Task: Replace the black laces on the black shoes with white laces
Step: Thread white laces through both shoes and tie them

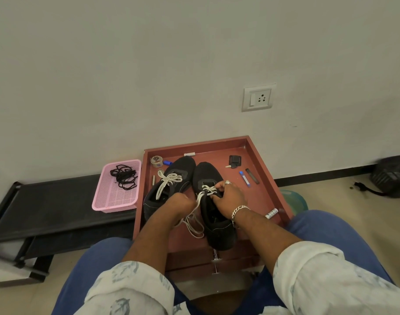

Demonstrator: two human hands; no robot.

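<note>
Left hand was pinching the white lace, right hand gripped the right shoe on the tray. Yanking too hard could've left uneven ends.

Left hand fingers hidden; tray items too small.
</note>
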